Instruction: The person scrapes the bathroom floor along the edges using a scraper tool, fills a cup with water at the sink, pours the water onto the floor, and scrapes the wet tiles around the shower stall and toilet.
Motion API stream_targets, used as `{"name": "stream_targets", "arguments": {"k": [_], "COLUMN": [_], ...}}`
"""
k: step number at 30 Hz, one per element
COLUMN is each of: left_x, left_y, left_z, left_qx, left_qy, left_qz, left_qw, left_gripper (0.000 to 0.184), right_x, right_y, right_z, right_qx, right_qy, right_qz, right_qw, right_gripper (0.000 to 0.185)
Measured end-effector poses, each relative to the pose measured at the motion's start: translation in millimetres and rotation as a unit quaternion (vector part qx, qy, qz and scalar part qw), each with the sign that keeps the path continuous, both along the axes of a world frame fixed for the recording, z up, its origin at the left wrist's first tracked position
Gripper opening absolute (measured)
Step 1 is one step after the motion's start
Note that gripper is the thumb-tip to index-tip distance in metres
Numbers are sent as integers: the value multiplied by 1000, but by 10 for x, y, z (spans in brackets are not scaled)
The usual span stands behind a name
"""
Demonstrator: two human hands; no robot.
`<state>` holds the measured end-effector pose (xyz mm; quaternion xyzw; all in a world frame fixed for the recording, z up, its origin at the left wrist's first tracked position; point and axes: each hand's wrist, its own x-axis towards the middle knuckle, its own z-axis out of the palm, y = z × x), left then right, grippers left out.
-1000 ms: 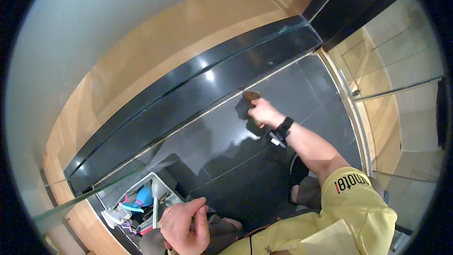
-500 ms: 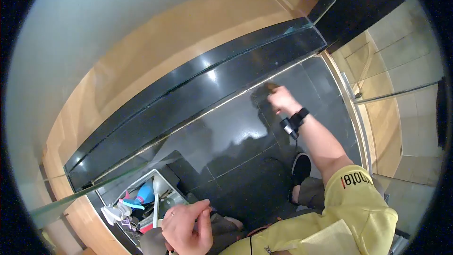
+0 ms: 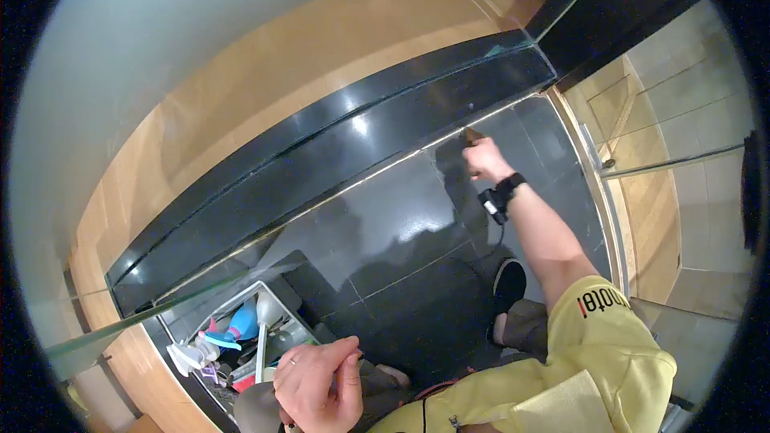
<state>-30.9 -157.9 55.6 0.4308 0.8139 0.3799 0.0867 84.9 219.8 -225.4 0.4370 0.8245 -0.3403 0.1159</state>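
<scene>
My right hand (image 3: 487,160) reaches out over the dark tiled floor (image 3: 409,273), closed on a small brown, brush-like thing (image 3: 472,137). Its tip is at the pale joint line (image 3: 385,175) where the floor meets the black step; the fingers hide most of it, so I cannot tell its exact kind. My left hand (image 3: 321,385) is near my knee at the bottom, thumb and fingers drawn together, with nothing visible in them. Close to it stands a grey caddy (image 3: 277,297) holding a blue-headed spray bottle (image 3: 243,322), a white spray bottle (image 3: 189,357) and other cleaning items.
A glossy black step (image 3: 353,132) runs along the far side, with a glass panel (image 3: 192,56) above it. A glass edge (image 3: 120,327) crosses near the caddy. On the right are a metal frame (image 3: 605,192) and a glass door handle bar (image 3: 682,162).
My right hand has shifted slightly up and to the right along the joint line, still gripping the brown thing. My left hand has stayed in place.
</scene>
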Motion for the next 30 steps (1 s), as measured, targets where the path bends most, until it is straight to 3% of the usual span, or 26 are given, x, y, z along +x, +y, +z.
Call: {"name": "stream_targets", "arguments": {"k": [2,4,5,6,7,9,11,12,13,15,16,18,19,21,22,24,26,27,28,29,30], "left_x": [5,-4,-10,-10,-11,-43,-98,-101,-91,-47,-23,-42,-80,-108,-105,-102,-96,-72,-25,5,12], "left_y": [17,43,56,51,40,54,73,70,54,22,6,40,67,90,84,88,120,124,124,134,132], "left_z": [5,1,-1,-1,-7,18,91,102,109,57,-20,-37,9,37,40,54,76,42,-27,-67,-69], "left_qx": [3,-1,-5,-3,-4,-8,2,1,-1,-1,-19,-38,-27,-12,-12,-14,-24,-23,-27,-30,-31], "left_qy": [-7,-4,0,0,-4,-8,6,6,-15,-34,-21,-9,-10,-10,-19,-27,-13,-12,-20,-27,-28], "left_qz": [-2,7,18,17,22,22,-28,-28,-13,3,18,28,2,-21,-16,-11,-23,-24,7,38,38], "left_qw": [1000,1000,1000,1000,1000,1000,1000,1000,1000,999,999,999,1000,1000,1000,999,999,999,999,998,998], "left_gripper": [8,8,7,7,7,7,9,9,9,8,8,7,8,8,9,9,9,9,7,6,6], "right_x": [-71,-356,-419,-367,-257,-27,242,359,459,542,501,442,336,82,255,601,608,612,584,545,481], "right_y": [-213,-841,-960,-880,-711,-325,218,470,708,938,973,871,560,-46,231,842,1063,1104,1080,1045,885], "right_z": [-246,220,532,482,386,387,281,211,121,-65,-189,-340,-118,669,324,-158,-47,32,-21,-94,-138], "right_qx": [18,-168,-226,-225,-114,-77,-42,-39,-51,-41,91,62,-44,-176,-97,-33,-24,-66,76,208,63], "right_qy": [-26,15,10,11,36,37,24,34,66,98,-52,-116,-60,42,27,63,30,47,-64,-167,-52], "right_qz": [122,-104,-139,-140,61,97,-19,-131,-261,-353,-15,161,30,-203,9,71,-140,-311,-17,279,124], "right_qw": [992,980,964,964,991,992,999,990,962,930,994,978,997,962,995,995,989,947,995,923,989], "right_gripper": [27,22,22,22,19,14,9,7,6,6,5,8,11,15,7,9,10,11,7,6,7]}}
